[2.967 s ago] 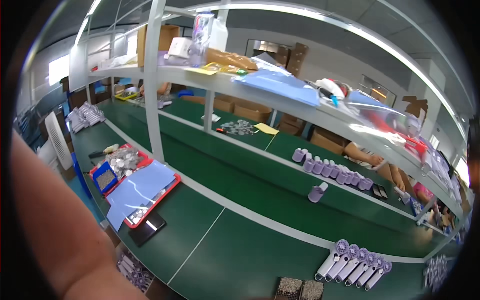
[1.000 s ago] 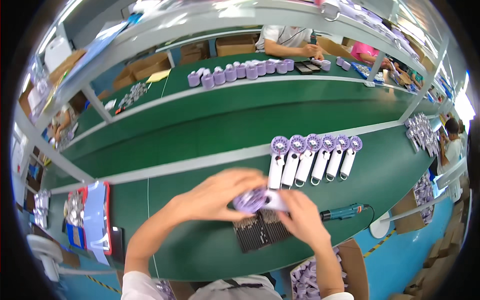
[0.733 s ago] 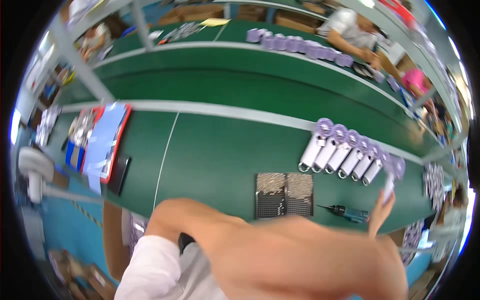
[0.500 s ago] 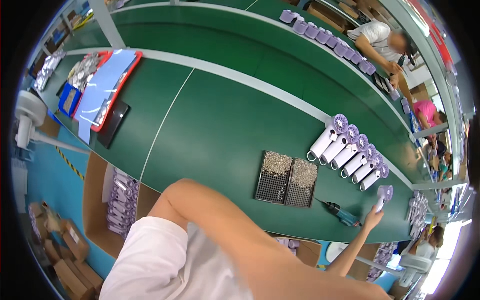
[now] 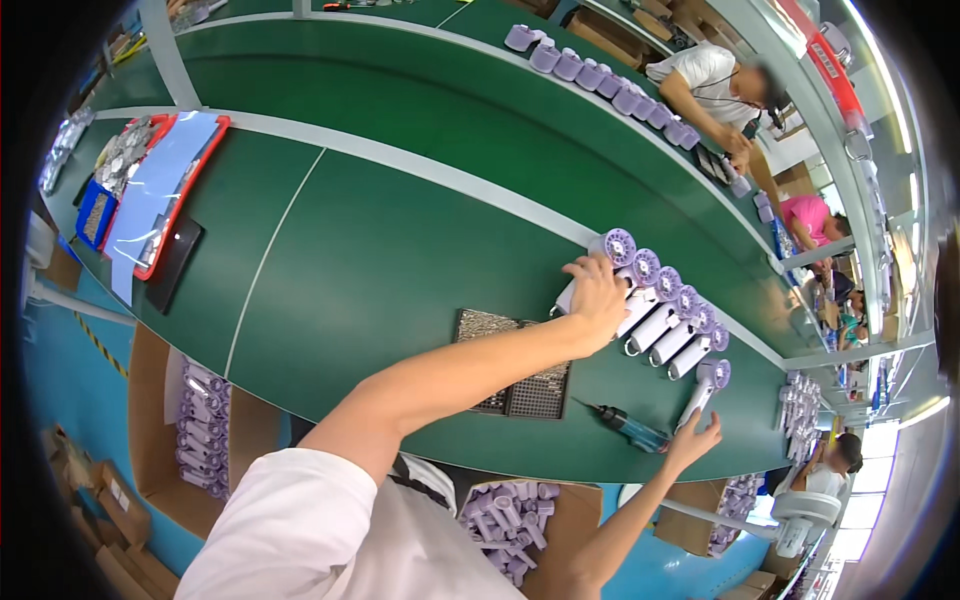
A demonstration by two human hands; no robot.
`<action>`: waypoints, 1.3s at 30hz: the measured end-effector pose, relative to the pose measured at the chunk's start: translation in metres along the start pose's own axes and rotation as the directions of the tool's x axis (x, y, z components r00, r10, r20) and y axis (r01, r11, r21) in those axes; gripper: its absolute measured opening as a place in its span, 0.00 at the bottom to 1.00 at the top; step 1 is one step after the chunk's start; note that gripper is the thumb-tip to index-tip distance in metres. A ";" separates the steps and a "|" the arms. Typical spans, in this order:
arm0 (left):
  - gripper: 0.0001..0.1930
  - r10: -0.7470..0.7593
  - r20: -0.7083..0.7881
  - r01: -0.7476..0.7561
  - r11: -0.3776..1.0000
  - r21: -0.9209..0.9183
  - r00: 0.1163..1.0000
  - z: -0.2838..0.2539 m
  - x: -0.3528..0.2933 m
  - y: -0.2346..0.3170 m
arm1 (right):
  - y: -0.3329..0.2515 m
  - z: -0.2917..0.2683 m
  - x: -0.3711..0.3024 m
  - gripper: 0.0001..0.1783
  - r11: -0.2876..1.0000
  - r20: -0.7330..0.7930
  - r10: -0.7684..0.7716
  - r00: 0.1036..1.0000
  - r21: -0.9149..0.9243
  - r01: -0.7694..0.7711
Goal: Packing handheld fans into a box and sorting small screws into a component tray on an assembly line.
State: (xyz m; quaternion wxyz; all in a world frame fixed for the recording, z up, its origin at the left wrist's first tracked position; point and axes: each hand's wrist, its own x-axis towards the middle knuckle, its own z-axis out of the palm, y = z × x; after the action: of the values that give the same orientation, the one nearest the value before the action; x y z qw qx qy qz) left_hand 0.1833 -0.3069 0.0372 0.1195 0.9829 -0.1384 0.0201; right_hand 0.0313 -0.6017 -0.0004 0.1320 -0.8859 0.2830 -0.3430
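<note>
The left grip [image 5: 597,300] curls over the handle of the leftmost fan [image 5: 619,247], purple and white; whether it has closed there, I can't tell. The right grip [image 5: 695,442] is loosely spread, a lone fan [image 5: 714,376] at its 12 o'clock, touching or just beside. Both fans appear to lie on the green table [image 5: 400,240], the lone one between 4 and 5 o'clock from the left grip.

To my mind, good handling means taking one handle alone, leaving its neighbours in the row [image 5: 651,330] unnudged and the slotted heads free of fingers. The right grip should keep clear of the electric screwdriver [image 5: 632,428] toward its 9 o'clock.

The left fingers hide much of that first handle. The forearm [image 5: 470,380] covers part of the screw trays [image 5: 538,400], at the left grip's 7 o'clock.
</note>
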 end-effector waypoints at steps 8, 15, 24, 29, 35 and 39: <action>0.35 -0.260 -0.039 0.261 0.965 0.013 0.965 0.038 0.049 0.026 | -0.048 -0.050 -0.086 0.17 0.968 -0.115 0.113 0.987 0.239 -0.083; 0.27 -0.404 -0.099 0.415 0.895 0.161 0.909 0.047 0.072 0.024 | -0.074 -0.073 -0.107 0.17 0.952 -0.178 -0.133 0.975 0.251 0.176; 0.36 -0.219 -0.411 0.107 0.955 -0.277 0.885 -0.008 -0.013 -0.144 | -0.268 -0.071 -0.153 0.13 0.612 -0.056 -0.442 0.895 0.711 0.346; 0.33 -0.291 -0.603 0.142 0.949 -0.283 0.743 -0.132 -0.231 -0.270 | -0.373 -0.070 -0.226 0.14 0.334 0.159 -0.713 0.683 0.933 0.133; 0.30 -0.597 -0.612 0.565 0.777 -0.280 0.519 -0.157 -0.493 -0.354 | -0.484 -0.053 -0.331 0.13 0.075 0.075 -0.997 -0.004 0.993 0.086; 0.32 -0.822 -0.349 0.805 0.543 -0.240 0.450 -0.081 -0.611 -0.407 | -0.531 -0.013 -0.404 0.19 -0.064 -0.024 -0.953 -0.303 0.990 0.123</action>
State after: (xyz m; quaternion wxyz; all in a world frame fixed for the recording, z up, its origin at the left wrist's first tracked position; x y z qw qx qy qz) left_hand -0.2917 0.2560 -0.0224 0.1608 0.8962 0.3773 0.1694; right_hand -0.0038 0.0641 0.0208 0.3461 -0.6901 -0.6237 0.1221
